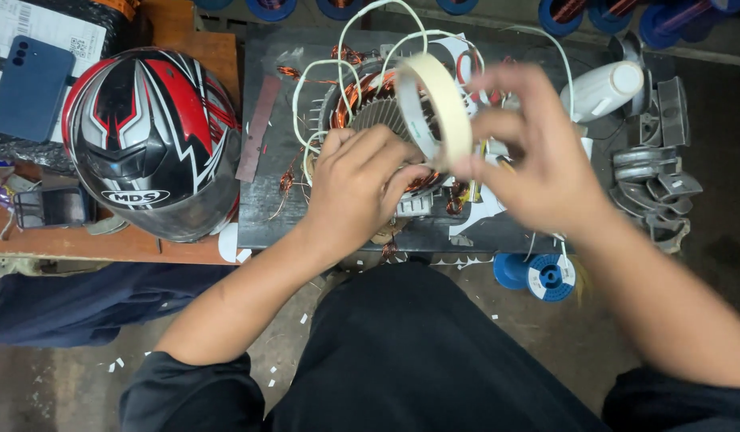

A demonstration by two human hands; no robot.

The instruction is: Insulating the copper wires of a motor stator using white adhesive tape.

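- Head view, left side: my left hand rested on the motor stator, its fingers curled down over the copper windings and pressing on them. They were closed against the coil and did not wrap anything loose that I could make out.
- Head view, right side: my right hand held the roll of cream tape upright just above the stator, the fingers pinching its lower rim. The hand was motion-blurred, so the exact pinch point could not be confirmed.
- Location of the work: the stator sat on a dark mat on the bench, directly ahead of me. White sleeved leads looped up and over it.
- Judgement on method: the left hand would do best holding the coil bundle firm while the tape was drawn taut and close to the winding. A slack run would likely wrinkle or catch a lead.
- Judgement on risk: the sleeved loops stood near the roll's path and were best kept out of any wrap.
- Surroundings: a red, black and white helmet lay to the left of the mat, well apart from the stator. A white bottle and grey metal parts lay to the right. A blue spool lay on the floor below the bench edge.
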